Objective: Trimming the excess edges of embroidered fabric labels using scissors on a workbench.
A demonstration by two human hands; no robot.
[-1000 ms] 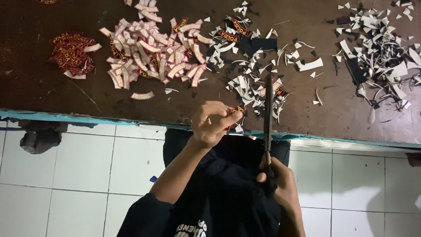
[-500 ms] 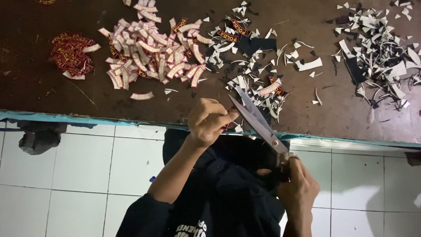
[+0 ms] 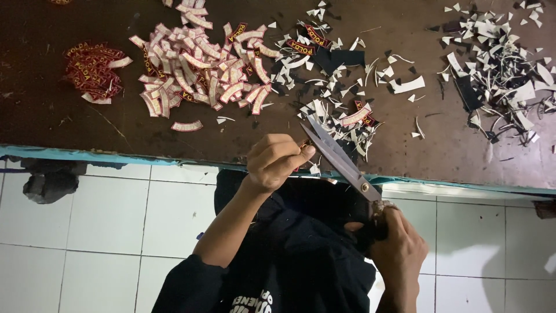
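A dark brown table (image 3: 58, 124) with a pale blue edge strip fills the upper part of the view; below it lies a floor of white tiles (image 3: 104, 214). On the table sit a heap of curved pink-and-white patches (image 3: 197, 69), a smaller red pile (image 3: 92, 72) to its left, and scattered white and black offcuts (image 3: 498, 64) toward the right.

The scissors (image 3: 339, 159) run on a slant, their long axis going from the handles at lower right up to the tips at upper left, blades slightly parted over the table edge. The right hand (image 3: 399, 252) is clenched around the handles, below the table edge and over the person's dark clothing.

The left hand (image 3: 277, 162) is just left of the blades, fingers pinched on a small patch (image 3: 303, 145) that sits right against the blade tips; most of it is hidden by the fingers
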